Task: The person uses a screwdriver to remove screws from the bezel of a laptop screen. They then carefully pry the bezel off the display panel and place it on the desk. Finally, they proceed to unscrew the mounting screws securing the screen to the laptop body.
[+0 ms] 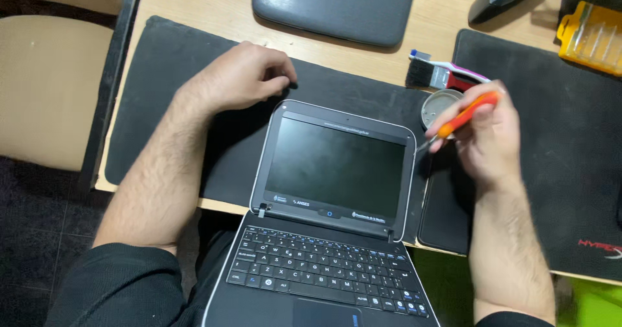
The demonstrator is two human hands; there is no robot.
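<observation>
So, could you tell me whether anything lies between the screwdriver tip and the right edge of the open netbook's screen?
Nothing visible does. The right hand holds the orange screwdriver with its tip just beside the netbook screen's right bezel. The small round tin and the brush lie behind it, off that line.

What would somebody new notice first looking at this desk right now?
First the small open laptop, dark screen laid back on the black mat, keyboard hanging over the desk edge toward the person. Next the right hand, holding an orange-handled screwdriver just off the screen's right corner, while the left hand rests on the mat behind the lid. A closed grey laptop lies farther back.
</observation>
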